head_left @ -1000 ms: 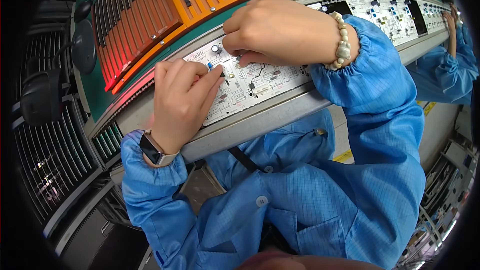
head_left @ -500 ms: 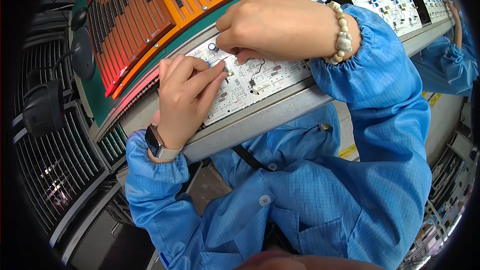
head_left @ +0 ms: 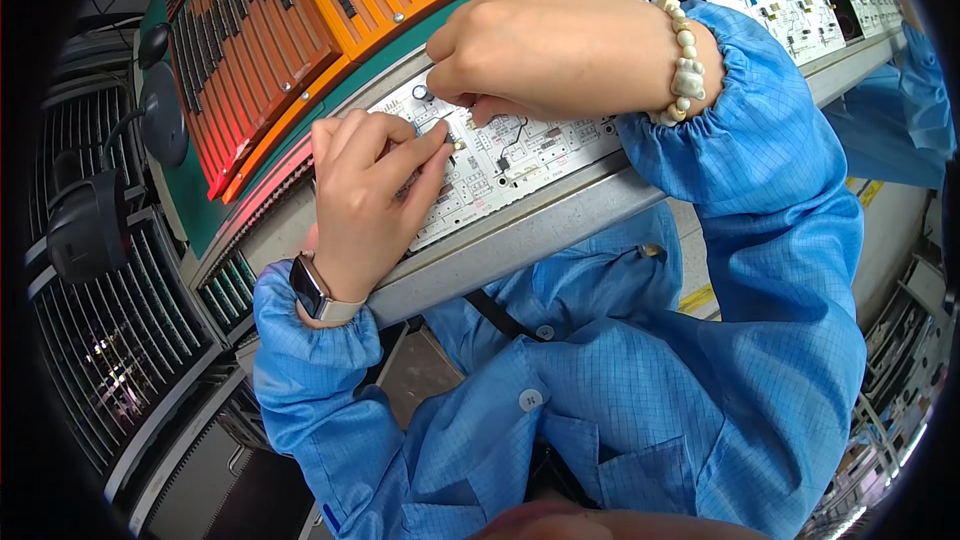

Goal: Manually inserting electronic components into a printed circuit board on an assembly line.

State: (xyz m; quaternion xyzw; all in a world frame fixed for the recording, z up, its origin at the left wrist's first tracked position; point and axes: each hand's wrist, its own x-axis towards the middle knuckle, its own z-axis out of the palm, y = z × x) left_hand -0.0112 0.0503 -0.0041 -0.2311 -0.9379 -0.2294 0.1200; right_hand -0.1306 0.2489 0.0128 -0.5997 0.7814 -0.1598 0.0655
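A white circuit board (head_left: 540,162) printed with fine markings lies in the rail in front of me. My left hand (head_left: 365,185) is over its left part, index finger and thumb closed together at the board's surface. Whatever sits between those fingertips is too small to name. From the right, my right hand (head_left: 545,48) reaches across the upper part of the board, its fingers curled into a pinch. Its fingertips are partly hidden, and so is anything they hold. A round capacitor (head_left: 420,93) stands on the board between the two hands. Small parts sit close to the left fingertips.
Orange slotted trays (head_left: 255,55) with rows of black parts stand on the green bench at upper left. A metal rail (head_left: 560,210) borders the board. Further boards (head_left: 770,10) with parts lie to the right, near a co-worker's blue sleeve (head_left: 925,90). A black scanner-like device (head_left: 85,225) is at left.
Both hands stay nearly in place over the board, with only slight shifts. At the far right, the co-worker's hand has moved mostly out of sight.
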